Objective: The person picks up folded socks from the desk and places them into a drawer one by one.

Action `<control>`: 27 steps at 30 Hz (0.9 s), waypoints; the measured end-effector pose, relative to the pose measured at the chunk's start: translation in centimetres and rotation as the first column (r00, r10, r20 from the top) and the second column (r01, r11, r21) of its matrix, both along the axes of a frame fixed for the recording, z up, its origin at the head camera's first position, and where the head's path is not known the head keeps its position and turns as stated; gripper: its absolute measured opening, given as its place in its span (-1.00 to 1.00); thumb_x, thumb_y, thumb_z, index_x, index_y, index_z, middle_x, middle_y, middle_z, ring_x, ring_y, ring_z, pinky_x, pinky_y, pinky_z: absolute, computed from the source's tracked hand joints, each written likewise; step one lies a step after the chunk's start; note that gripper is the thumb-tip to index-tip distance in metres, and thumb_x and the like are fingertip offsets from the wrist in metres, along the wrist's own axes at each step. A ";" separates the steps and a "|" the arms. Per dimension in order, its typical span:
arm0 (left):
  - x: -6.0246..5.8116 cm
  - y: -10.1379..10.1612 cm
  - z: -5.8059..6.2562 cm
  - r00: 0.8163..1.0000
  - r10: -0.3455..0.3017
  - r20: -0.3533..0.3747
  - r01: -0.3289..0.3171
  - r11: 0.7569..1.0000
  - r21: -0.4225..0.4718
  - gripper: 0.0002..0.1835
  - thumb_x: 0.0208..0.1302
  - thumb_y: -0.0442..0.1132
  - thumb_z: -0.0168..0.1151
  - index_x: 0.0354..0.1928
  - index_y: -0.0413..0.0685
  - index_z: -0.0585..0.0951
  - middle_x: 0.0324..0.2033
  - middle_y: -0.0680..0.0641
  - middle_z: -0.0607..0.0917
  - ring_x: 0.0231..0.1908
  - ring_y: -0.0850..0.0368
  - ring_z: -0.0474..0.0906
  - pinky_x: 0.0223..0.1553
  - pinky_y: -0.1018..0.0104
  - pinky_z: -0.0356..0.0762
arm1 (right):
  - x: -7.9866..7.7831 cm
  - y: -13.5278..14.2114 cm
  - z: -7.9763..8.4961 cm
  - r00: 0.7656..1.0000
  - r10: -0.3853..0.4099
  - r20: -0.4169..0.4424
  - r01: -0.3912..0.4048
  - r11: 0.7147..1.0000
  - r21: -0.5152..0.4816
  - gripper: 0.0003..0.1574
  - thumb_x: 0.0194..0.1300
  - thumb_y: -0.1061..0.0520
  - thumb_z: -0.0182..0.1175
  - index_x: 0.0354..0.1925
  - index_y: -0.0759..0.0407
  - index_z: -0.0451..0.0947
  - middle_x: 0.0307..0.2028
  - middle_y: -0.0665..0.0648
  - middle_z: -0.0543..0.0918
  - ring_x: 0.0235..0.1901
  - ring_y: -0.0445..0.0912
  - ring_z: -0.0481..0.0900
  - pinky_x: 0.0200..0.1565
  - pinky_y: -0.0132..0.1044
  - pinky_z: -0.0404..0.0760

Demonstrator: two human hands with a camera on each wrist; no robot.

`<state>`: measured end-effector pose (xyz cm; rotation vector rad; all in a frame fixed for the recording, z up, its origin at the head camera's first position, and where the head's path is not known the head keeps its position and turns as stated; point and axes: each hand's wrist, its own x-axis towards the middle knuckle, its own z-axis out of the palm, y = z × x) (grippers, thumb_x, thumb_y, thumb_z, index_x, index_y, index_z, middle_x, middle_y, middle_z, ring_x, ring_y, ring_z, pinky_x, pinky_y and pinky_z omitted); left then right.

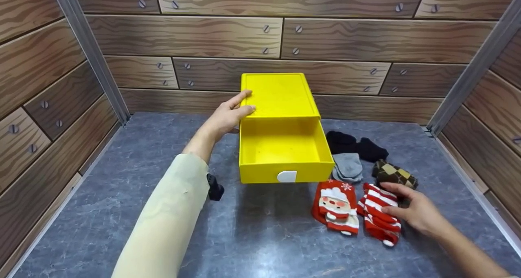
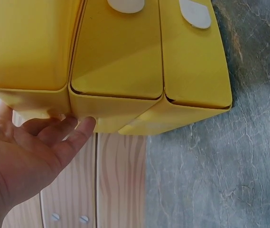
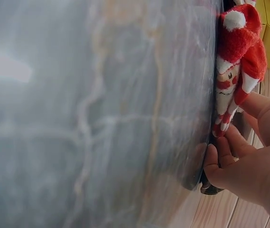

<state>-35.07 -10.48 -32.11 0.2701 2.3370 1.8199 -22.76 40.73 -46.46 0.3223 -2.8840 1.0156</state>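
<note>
A yellow drawer unit [image 1: 281,95] stands at centre, its top drawer [image 1: 287,172] pulled out and bare inside. My left hand [image 1: 224,117] rests against the unit's left side, thumb and index finger at the top edge; in the left wrist view its fingers lie extended along the side wall. At the right, my right hand [image 1: 421,213] grips a folded pair of red-and-white striped socks [image 1: 380,213], index finger and thumb on its right side. In the right wrist view these socks show a Santa face and a white pompom [image 3: 234,20].
Beside the striped pair lie red Santa socks [image 1: 336,206], grey socks [image 1: 348,166], black socks [image 1: 356,145] and brown-green argyle socks [image 1: 395,173]. Two closed drawers [image 2: 196,57] sit below the pulled-out one. Wood-patterned panels [image 1: 195,38] wall in the grey marbled surface [image 1: 163,135].
</note>
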 end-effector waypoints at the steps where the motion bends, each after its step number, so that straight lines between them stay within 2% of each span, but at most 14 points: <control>1: 0.0 0.0 0.0 1.000 -0.002 0.000 0.002 1.000 0.000 -0.27 0.56 0.01 0.23 0.67 0.41 0.22 0.65 -0.07 0.19 0.43 -0.06 0.41 0.28 -0.21 0.52 | 0.0 0.1 0.0 1.000 0.001 0.009 -0.001 1.000 0.005 -0.15 0.23 0.08 0.59 0.41 0.22 0.53 0.30 0.36 0.62 0.26 0.24 0.52 0.13 -0.27 0.43; 4: 0.0 0.0 0.0 1.000 -0.004 0.002 0.004 1.000 0.002 -0.27 0.56 0.01 0.23 0.67 0.42 0.22 0.65 -0.07 0.19 0.43 -0.05 0.42 0.28 -0.20 0.52 | 0.0 0.2 0.0 1.000 -0.001 0.020 0.000 1.000 0.023 -0.11 0.24 0.02 0.59 0.44 0.21 0.52 0.33 0.38 0.58 0.30 0.31 0.47 0.16 -0.22 0.40; 9: 0.0 0.0 0.0 1.000 -0.010 0.000 0.010 1.000 0.007 -0.27 0.56 0.03 0.23 0.67 0.44 0.22 0.64 -0.06 0.19 0.43 -0.04 0.42 0.28 -0.21 0.52 | 0.1 0.3 0.2 1.000 0.012 0.024 -0.013 1.000 0.021 -0.11 0.28 -0.01 0.56 0.46 0.22 0.49 0.36 0.36 0.57 0.34 0.31 0.43 0.15 -0.43 0.32; 11: -0.1 0.0 0.1 1.000 -0.010 -0.001 0.010 1.000 0.008 -0.27 0.56 0.03 0.23 0.66 0.45 0.22 0.64 -0.05 0.19 0.43 -0.04 0.42 0.28 -0.22 0.51 | 0.1 0.3 0.3 0.999 0.025 0.032 -0.025 1.000 0.007 -0.10 0.29 0.00 0.55 0.47 0.25 0.47 0.36 0.38 0.56 0.36 0.33 0.41 0.23 -0.29 0.33; 13: 0.0 0.0 0.1 1.000 -0.007 -0.002 0.007 1.000 0.006 -0.27 0.56 0.04 0.23 0.66 0.45 0.23 0.64 -0.06 0.20 0.43 -0.04 0.42 0.28 -0.23 0.50 | 0.1 0.3 0.4 0.999 0.029 0.037 -0.029 1.000 0.001 -0.09 0.29 0.00 0.55 0.48 0.26 0.46 0.37 0.39 0.55 0.38 0.36 0.38 0.32 -0.04 0.33; 16: 0.0 0.0 0.1 1.000 -0.005 -0.003 0.005 1.000 0.001 -0.28 0.56 0.04 0.23 0.66 0.45 0.23 0.64 -0.06 0.21 0.43 -0.05 0.42 0.28 -0.24 0.50 | 0.0 0.2 0.5 0.999 0.034 0.036 -0.034 0.999 -0.005 -0.10 0.29 0.03 0.55 0.47 0.28 0.46 0.36 0.42 0.55 0.38 0.39 0.37 0.31 0.31 0.28; 19: 0.0 0.0 0.1 1.000 -0.004 -0.004 0.004 1.000 -0.003 -0.28 0.56 0.04 0.23 0.66 0.45 0.23 0.64 -0.06 0.22 0.42 -0.05 0.43 0.29 -0.23 0.50 | 0.0 0.2 0.4 0.999 0.031 0.029 -0.031 0.999 -0.009 -0.12 0.27 0.07 0.56 0.45 0.28 0.48 0.35 0.44 0.55 0.37 0.42 0.38 0.31 0.41 0.26; 23: -0.1 -0.1 0.0 1.000 -0.007 0.000 0.007 1.000 0.003 -0.27 0.56 0.04 0.23 0.67 0.44 0.22 0.63 -0.05 0.22 0.40 -0.03 0.45 0.28 -0.20 0.52 | 0.1 0.0 0.2 1.000 0.018 0.015 -0.018 1.000 0.002 -0.14 0.24 0.11 0.58 0.42 0.27 0.51 0.26 0.46 0.62 0.30 0.43 0.46 0.29 0.40 0.31; 25: 0.0 -0.1 0.0 1.000 -0.008 0.002 0.008 1.000 0.006 -0.27 0.56 0.04 0.23 0.67 0.44 0.22 0.63 -0.05 0.22 0.40 -0.03 0.46 0.27 -0.20 0.53 | 0.1 -0.1 0.1 1.000 0.007 0.004 -0.007 1.000 0.021 -0.15 0.23 0.11 0.59 0.41 0.24 0.53 0.18 0.41 0.68 0.23 0.36 0.54 0.26 0.27 0.40; 27: 0.0 -0.1 0.0 1.000 -0.009 0.003 0.009 1.000 0.006 -0.27 0.57 0.04 0.23 0.67 0.44 0.22 0.64 -0.05 0.21 0.40 -0.03 0.45 0.27 -0.20 0.53 | 0.0 -0.1 0.0 1.000 -0.001 -0.006 0.001 0.999 0.036 -0.16 0.22 0.11 0.59 0.41 0.22 0.54 0.09 0.33 0.73 0.14 0.25 0.61 0.20 0.04 0.48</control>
